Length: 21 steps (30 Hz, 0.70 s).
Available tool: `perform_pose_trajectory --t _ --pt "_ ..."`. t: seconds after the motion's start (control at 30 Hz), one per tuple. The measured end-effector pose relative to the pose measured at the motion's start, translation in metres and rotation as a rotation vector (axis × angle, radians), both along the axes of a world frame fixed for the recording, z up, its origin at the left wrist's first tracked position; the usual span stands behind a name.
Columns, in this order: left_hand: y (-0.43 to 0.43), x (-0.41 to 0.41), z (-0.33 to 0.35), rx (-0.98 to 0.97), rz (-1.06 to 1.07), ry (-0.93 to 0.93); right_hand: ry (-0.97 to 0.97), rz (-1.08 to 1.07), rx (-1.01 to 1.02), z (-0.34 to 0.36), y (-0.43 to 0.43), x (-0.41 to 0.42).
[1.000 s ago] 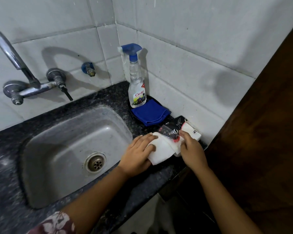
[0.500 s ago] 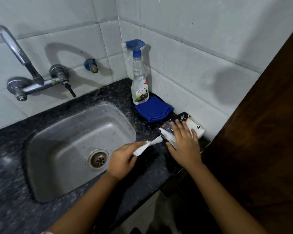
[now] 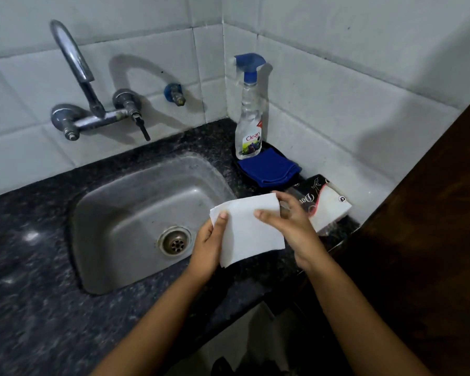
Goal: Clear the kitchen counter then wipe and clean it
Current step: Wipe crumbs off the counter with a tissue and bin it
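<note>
Lifts tissue (image 3: 250, 229) off pack (image 3: 329, 204), now spread. Pinches opposite edges with left hand (image 3: 206, 251) and right hand (image 3: 299, 234). Light, limp, tears easily; best held by edges.

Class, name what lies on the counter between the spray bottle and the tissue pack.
In the head view, a folded blue cloth lies between the spray bottle and the tissue pack.

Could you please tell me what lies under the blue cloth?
A black tray, its rim showing beside the blue cloth; whatever else lies beneath the cloth is covered.
</note>
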<state>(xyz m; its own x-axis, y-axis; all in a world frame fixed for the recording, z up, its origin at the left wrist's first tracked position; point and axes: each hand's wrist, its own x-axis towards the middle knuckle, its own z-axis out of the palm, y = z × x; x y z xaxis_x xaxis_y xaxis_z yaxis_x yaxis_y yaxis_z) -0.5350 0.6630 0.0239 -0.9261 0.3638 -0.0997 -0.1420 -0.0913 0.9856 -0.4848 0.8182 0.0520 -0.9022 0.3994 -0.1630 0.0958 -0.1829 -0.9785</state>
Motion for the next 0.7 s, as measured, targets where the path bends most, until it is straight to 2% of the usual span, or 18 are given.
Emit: perform_pose_trajectory --t 0.1,0.2,0.27,0.4,0.7 --pt "-0.007 0.008 0.007 0.005 -0.015 -0.008 -0.100 -0.043 -0.028 -0.008 -0.017 -0.001" --pt "-0.017 0.008 0.008 -0.083 0.019 0.076 -0.137 -0.030 -0.063 -0.015 -0.025 0.001" --pt "-0.028 0.006 0.005 -0.150 0.120 0.110 -0.158 -0.027 -0.036 -0.018 -0.024 0.003" --pt "-0.056 0.021 0.001 -0.152 0.332 0.040 -0.189 0.014 0.017 -0.025 -0.020 0.012" --pt "-0.095 0.136 0.023 -0.081 0.728 0.028 -0.118 0.257 -0.034 -0.003 -0.034 0.047"
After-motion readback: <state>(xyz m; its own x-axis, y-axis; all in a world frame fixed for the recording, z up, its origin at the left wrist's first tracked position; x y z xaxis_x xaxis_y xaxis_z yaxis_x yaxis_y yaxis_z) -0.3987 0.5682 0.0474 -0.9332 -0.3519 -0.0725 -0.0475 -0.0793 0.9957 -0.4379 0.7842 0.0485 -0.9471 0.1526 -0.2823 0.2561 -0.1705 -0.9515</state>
